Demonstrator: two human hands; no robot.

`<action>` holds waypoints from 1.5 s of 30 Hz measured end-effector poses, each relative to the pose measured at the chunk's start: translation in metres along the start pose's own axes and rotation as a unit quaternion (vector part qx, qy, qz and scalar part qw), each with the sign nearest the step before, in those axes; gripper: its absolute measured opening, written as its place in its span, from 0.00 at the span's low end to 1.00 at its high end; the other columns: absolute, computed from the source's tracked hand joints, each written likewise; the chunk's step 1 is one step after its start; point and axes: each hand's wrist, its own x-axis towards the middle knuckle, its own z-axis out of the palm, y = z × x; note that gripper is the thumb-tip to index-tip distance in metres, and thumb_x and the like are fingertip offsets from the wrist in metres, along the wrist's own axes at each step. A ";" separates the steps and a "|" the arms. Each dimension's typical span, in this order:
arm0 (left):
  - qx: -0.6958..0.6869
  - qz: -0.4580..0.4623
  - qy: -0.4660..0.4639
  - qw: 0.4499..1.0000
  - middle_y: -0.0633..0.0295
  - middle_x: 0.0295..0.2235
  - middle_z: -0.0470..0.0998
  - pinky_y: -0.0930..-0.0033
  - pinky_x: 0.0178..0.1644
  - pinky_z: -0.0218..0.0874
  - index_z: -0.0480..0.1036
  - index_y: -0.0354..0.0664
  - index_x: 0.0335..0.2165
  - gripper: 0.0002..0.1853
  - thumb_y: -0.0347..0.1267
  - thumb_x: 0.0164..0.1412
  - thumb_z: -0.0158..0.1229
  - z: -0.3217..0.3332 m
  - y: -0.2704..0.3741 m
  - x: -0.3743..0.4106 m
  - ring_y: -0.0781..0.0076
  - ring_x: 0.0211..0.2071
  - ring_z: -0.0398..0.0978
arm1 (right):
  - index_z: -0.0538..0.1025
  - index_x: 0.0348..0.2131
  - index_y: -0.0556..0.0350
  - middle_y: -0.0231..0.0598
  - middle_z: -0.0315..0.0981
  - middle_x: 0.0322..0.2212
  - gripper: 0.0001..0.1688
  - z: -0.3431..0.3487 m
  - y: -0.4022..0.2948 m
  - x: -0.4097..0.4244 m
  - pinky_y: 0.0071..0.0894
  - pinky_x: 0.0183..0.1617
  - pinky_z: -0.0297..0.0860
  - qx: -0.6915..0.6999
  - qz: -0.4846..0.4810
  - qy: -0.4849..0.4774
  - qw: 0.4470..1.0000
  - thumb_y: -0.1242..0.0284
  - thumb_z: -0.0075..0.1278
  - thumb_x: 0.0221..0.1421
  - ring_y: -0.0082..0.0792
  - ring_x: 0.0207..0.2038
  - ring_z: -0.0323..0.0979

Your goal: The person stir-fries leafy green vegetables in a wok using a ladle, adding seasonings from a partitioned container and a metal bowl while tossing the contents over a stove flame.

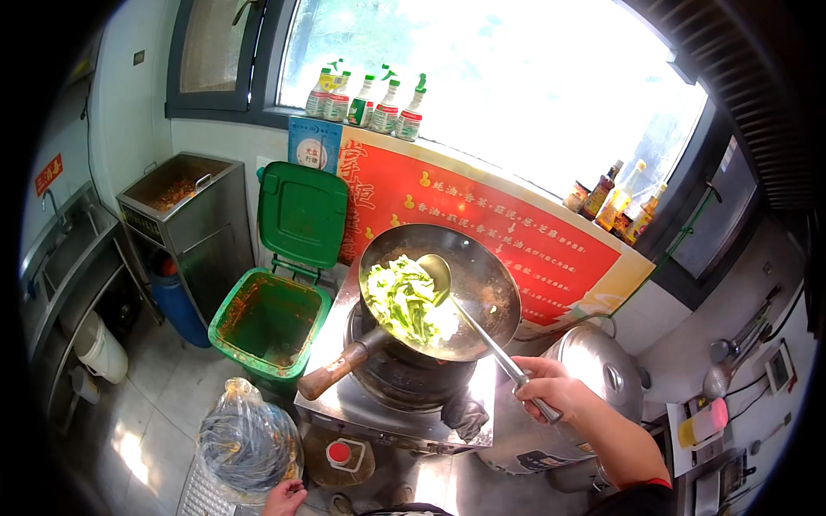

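Note:
My right hand (547, 389) is closed around the metal handle of a ladle (441, 277), whose bowl rests against chopped leafy greens (405, 300) in a dark wok (481, 264). The wok sits on a burner (413, 384) of a stainless steel stove (332, 396), its wooden handle pointing to the lower left. Low in the picture, my left hand (286, 498) hangs beside a plastic-covered container (248, 445), fingers loosely curled; whether it touches anything cannot be told. A crumpled dark cloth (464, 418) lies on the stove's front right corner.
An open green bin (222, 316) stands left of the stove. A large lidded metal pot (597, 374) is at its right. An oil jug (340, 456) stands on the floor in front. Glass bottles (360, 103) line the windowsill; a metal sink (71, 238) is far left.

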 end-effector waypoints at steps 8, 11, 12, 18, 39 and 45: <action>0.036 -0.023 0.006 0.999 0.61 0.30 0.72 0.76 0.29 0.64 0.67 0.34 0.38 0.16 0.27 0.48 0.55 -0.002 -0.004 0.001 0.75 0.28 0.71 | 0.52 0.54 0.62 0.35 0.65 0.21 0.38 0.016 -0.011 -0.028 0.23 0.14 0.60 -0.129 0.014 0.008 0.992 0.84 0.43 0.42 0.24 0.15 0.64; 0.031 -0.023 0.005 0.999 0.61 0.30 0.72 0.76 0.30 0.64 0.66 0.34 0.38 0.16 0.27 0.48 0.55 -0.003 -0.004 0.003 0.75 0.28 0.71 | 0.51 0.55 0.60 0.35 0.64 0.21 0.37 0.019 -0.014 -0.036 0.22 0.17 0.61 -0.164 0.030 0.009 0.986 0.84 0.42 0.43 0.24 0.16 0.64; 0.029 -0.022 0.004 0.999 0.61 0.30 0.72 0.75 0.30 0.64 0.66 0.34 0.39 0.16 0.27 0.48 0.55 -0.003 -0.004 0.004 0.75 0.28 0.71 | 0.51 0.55 0.59 0.36 0.64 0.21 0.37 0.018 -0.012 -0.039 0.23 0.17 0.61 -0.190 0.027 0.003 0.981 0.84 0.41 0.43 0.25 0.16 0.64; 0.012 -0.048 0.020 0.999 0.61 0.30 0.72 0.75 0.30 0.64 0.66 0.34 0.39 0.17 0.28 0.48 0.56 0.002 0.003 -0.003 0.74 0.29 0.71 | 0.54 0.51 0.64 0.46 0.67 0.15 0.33 0.047 -0.029 -0.040 0.34 0.21 0.64 -0.456 0.040 -0.052 0.888 0.77 0.41 0.44 0.35 0.18 0.69; 0.156 0.057 0.020 0.986 0.63 0.29 0.72 0.76 0.29 0.60 0.67 0.37 0.41 0.19 0.35 0.50 0.55 0.018 0.009 -0.008 0.78 0.26 0.67 | 0.60 0.48 0.52 0.54 0.68 0.23 0.32 -0.035 0.009 0.092 0.43 0.32 0.64 -0.707 -0.143 0.123 0.681 0.78 0.43 0.39 0.50 0.30 0.69; 0.017 -0.037 -0.003 0.999 0.61 0.29 0.72 0.76 0.29 0.64 0.66 0.34 0.39 0.16 0.28 0.49 0.55 0.002 0.003 0.000 0.74 0.28 0.71 | 0.61 0.50 0.37 0.37 0.66 0.25 0.32 -0.031 -0.037 -0.035 0.33 0.27 0.65 -0.857 -0.058 0.119 0.497 0.75 0.45 0.42 0.37 0.25 0.70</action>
